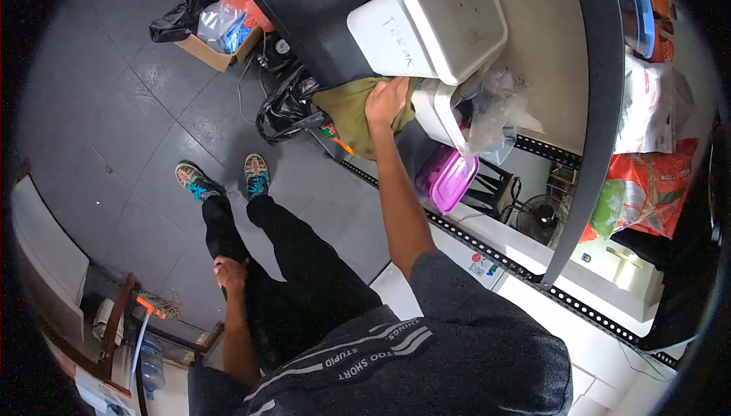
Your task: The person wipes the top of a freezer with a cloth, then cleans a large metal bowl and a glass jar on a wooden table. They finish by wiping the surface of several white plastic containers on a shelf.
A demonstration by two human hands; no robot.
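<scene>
My right hand (387, 104) is closed on an olive-green cloth (346, 105), which lies over the edge of a black shelf (304, 24). Just beyond the fingers stands a white lidded tub (388, 35) with handwriting on its side. Another white container (442, 115), beside the hand, has clear plastic bags (495, 111) against it. My left hand (231, 273) hangs low in front of the black trouser leg (227, 229), its fingers curled; what they hold, if anything, is hidden.
A purple-lidded box (449, 178) sits near the perforated metal shelf rail (487, 247). Black plastic bags (288, 108) and a cardboard box (205, 52) are on the grey tiled floor (164, 104). Red packages (655, 188) are at the right, and a fan (541, 218) shows below the shelf.
</scene>
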